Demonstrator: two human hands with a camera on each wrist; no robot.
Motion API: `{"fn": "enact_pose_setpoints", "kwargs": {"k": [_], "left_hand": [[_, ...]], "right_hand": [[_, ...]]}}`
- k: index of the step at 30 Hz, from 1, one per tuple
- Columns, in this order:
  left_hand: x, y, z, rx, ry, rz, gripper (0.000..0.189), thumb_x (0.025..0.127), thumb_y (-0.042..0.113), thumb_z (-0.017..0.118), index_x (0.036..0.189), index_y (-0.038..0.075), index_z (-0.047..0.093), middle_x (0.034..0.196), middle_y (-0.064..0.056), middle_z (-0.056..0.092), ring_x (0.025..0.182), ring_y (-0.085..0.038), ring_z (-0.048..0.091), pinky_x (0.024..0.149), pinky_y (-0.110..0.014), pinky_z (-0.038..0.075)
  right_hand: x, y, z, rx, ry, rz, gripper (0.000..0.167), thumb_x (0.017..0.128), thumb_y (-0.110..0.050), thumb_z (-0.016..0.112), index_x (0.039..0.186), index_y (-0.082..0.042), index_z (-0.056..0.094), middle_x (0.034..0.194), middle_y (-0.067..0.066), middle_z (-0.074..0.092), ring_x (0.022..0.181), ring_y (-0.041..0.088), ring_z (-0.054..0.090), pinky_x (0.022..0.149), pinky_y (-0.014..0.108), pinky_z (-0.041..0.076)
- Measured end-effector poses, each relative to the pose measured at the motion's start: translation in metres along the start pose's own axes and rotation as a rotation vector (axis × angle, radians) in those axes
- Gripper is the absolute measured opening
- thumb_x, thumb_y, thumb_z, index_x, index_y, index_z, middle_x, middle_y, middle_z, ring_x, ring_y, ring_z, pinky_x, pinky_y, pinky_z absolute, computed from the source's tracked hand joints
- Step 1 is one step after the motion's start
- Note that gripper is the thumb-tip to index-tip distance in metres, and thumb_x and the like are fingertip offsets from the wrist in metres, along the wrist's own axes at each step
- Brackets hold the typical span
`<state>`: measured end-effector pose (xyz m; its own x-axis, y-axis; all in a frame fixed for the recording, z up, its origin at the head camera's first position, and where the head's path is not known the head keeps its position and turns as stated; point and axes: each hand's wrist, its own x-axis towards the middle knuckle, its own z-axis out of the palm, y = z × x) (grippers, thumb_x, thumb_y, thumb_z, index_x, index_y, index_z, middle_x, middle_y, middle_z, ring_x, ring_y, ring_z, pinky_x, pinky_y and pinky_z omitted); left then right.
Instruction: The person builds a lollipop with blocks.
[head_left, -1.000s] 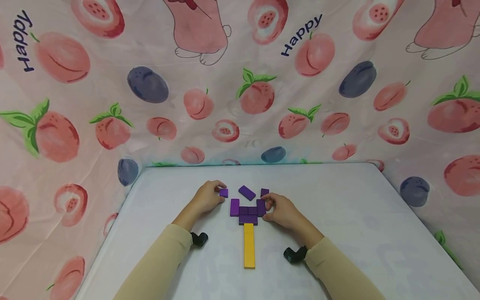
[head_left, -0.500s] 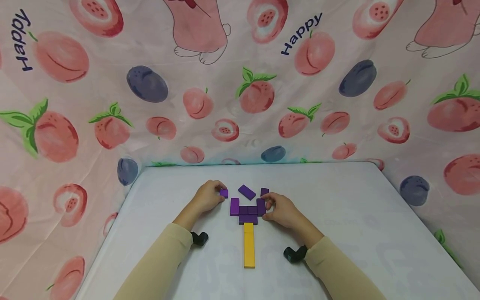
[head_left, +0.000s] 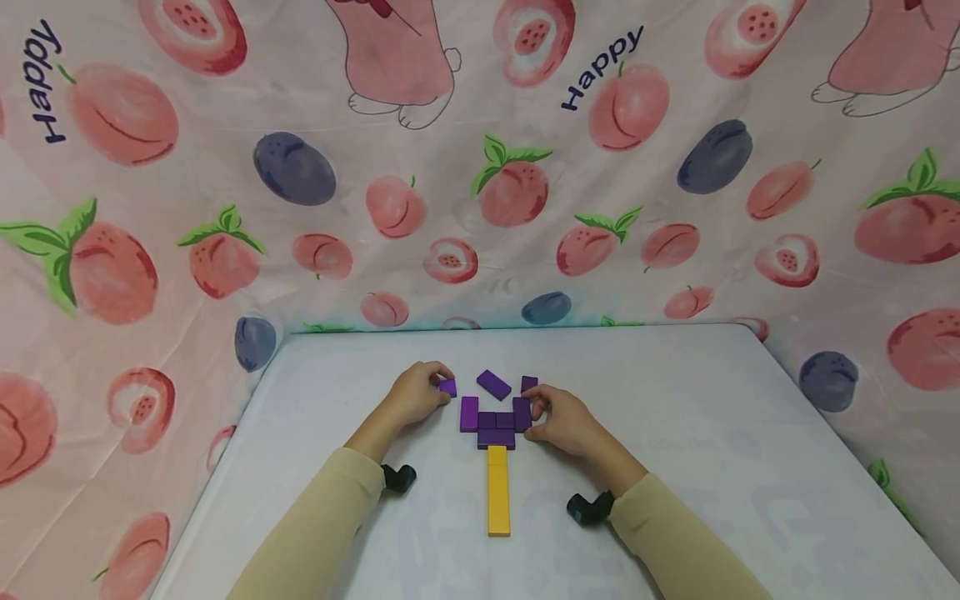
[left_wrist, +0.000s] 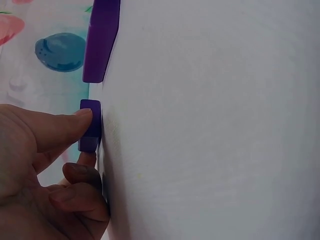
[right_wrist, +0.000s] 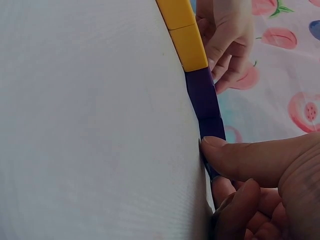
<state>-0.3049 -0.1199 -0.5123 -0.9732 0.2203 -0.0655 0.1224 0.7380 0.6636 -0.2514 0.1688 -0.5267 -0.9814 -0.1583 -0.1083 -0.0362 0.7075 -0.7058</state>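
My left hand (head_left: 417, 393) pinches a small purple block (head_left: 447, 387) between thumb and fingers. The left wrist view shows this purple block (left_wrist: 90, 125) against the white surface, with the thumb on its face. My right hand (head_left: 564, 419) grips an upright purple block (head_left: 522, 414) at the right of a purple arrangement, thumb at its near end and a finger near its far end. Opposite stands another upright purple block (head_left: 469, 414). Between them lie two small purple blocks (head_left: 497, 421) above a wide purple block (head_left: 497, 439). A yellow strip of blocks (head_left: 498, 492) runs down from that one.
A loose purple block (head_left: 493, 384) lies slanted beyond the arrangement. Another small purple block (head_left: 529, 384) sits just past my right fingers. All rest on a white tabletop (head_left: 675, 392), and a fruit-patterned cloth (head_left: 480, 308) hangs behind its far edge.
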Motion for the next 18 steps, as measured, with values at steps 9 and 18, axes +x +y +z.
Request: {"fn": "enact_pose_setpoints", "kwargs": {"k": [9,18], "left_hand": [[-0.0026,0.0028,0.0005,-0.013,0.002,-0.005,0.028,0.094,0.014,0.081,0.121,0.018,0.074,0.123,-0.013,0.068,0.116,-0.032,0.064,0.109,-0.054,0.05],[-0.0025,0.003,0.0017,-0.02,0.01,-0.006,0.029,0.094,0.014,0.082,0.122,0.018,0.074,0.124,-0.013,0.067,0.116,-0.032,0.064,0.109,-0.053,0.05]], "right_hand": [[-0.0005,0.0003,0.0004,-0.005,0.004,0.003,0.062,0.08,-0.01,0.093,0.136,-0.015,0.068,0.095,-0.001,0.062,0.086,0.019,0.053,0.078,0.034,0.043],[-0.0001,-0.001,0.0,0.01,0.001,0.005,0.062,0.079,-0.009,0.093,0.135,-0.015,0.068,0.095,-0.001,0.062,0.085,0.019,0.053,0.076,0.034,0.043]]}}
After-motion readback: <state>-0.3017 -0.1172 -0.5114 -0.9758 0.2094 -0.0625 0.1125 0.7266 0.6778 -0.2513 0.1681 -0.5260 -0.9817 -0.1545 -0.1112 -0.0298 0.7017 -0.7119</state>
